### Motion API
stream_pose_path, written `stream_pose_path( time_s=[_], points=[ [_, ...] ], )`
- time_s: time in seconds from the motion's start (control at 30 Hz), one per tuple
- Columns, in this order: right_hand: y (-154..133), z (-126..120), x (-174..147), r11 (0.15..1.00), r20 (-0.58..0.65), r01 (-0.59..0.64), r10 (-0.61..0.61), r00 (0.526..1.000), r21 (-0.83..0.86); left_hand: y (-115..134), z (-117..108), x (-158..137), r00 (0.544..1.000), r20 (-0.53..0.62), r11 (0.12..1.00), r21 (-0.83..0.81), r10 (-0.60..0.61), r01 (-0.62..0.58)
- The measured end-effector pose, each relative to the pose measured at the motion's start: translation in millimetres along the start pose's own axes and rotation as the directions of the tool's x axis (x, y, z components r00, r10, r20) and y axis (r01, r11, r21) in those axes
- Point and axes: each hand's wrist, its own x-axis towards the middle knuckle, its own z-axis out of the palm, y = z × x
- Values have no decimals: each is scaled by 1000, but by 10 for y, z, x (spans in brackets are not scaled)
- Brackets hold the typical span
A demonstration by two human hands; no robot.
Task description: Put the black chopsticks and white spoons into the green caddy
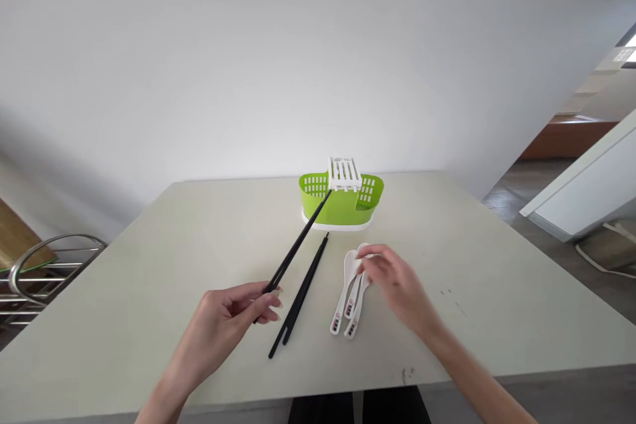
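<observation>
My left hand (pixel 233 318) is closed around the lower part of a pair of black chopsticks (pixel 298 242). Their tips slant up and away, overlapping the front of a green basket (pixel 328 209) in the view. More black chopsticks (pixel 305 291) lie on the table just right of that hand. Several white spoons (pixel 342 295) with printed handles are grouped to their right, handles toward me. Over the spoon bowls is my right hand (pixel 397 285), fingers bent and apart, slightly blurred, with nothing seen in it. It hides part of the bowls; whether it touches them I cannot tell.
The basket has a white slotted piece (pixel 344 173) on top and a white base, and stands near the wall at the back of the pale table (pixel 223 232). A metal rack (pixel 54 271) is beyond the left edge. White furniture (pixel 586 179) stands off to the right.
</observation>
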Motion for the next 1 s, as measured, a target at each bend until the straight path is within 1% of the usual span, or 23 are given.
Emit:
stream_pose_path(
  time_s=[0.03, 0.07, 0.1, 0.17, 0.2, 0.23, 0.27, 0.33, 0.4, 0.47, 0.57, 0.63, 0.8, 0.9, 1.0],
  points=[
    [-138, 113, 29, 998, 110, -8, 1, 994, 68, 31, 34, 4, 999, 36, 1000, -18, -1, 1],
    [-252, 226, 59, 992, 242, -16, -15, 970, 125, 48, 63, 10, 997, 73, 1000, -27, -7, 9],
    [-338, 335, 89, 986, 351, -26, -34, 936, 164, 52, 88, 14, 993, 115, 999, -31, -15, 19],
    [-417, 528, 142, 980, 495, -40, -63, 867, 195, 19, 129, 11, 977, 211, 999, -38, -26, 35],
    [-415, 611, 161, 977, 537, -51, -70, 841, 207, -12, 146, 1, 968, 249, 998, -43, -28, 40],
    [-392, 683, 175, 973, 561, -66, -72, 825, 222, -48, 163, -15, 962, 273, 998, -45, -32, 46],
    [-355, 745, 181, 966, 574, -90, -69, 816, 243, -83, 177, -36, 959, 281, 997, -46, -39, 54],
    [-272, 838, 176, 942, 574, -155, -45, 817, 296, -134, 202, -89, 959, 279, 996, -54, -59, 77],
    [-210, 887, 153, 915, 567, -216, -18, 823, 342, -140, 219, -148, 952, 297, 993, -72, -71, 97],
    [-188, 898, 124, 900, 555, -237, -6, 832, 365, -106, 227, -201, 945, 319, 991, -93, -66, 101],
    [-221, 885, 88, 911, 536, -217, -6, 844, 351, -43, 228, -261, 948, 314, 991, -108, -47, 85],
    [-266, 891, 69, 922, 537, -203, -7, 843, 330, -31, 229, -283, 952, 304, 989, -124, -43, 84],
    [-354, 989, 26, 946, 548, -170, -9, 836, 276, -86, 236, -292, 970, 240, 979, -189, -36, 83],
    [-363, 1044, -2, 953, 555, -171, 3, 832, 250, -99, 235, -310, 977, 210, 982, -173, -37, 74],
    [-357, 1062, -28, 963, 561, -157, 7, 828, 220, -107, 245, -356, 978, 205, 986, -150, -44, 76]
  ],
)
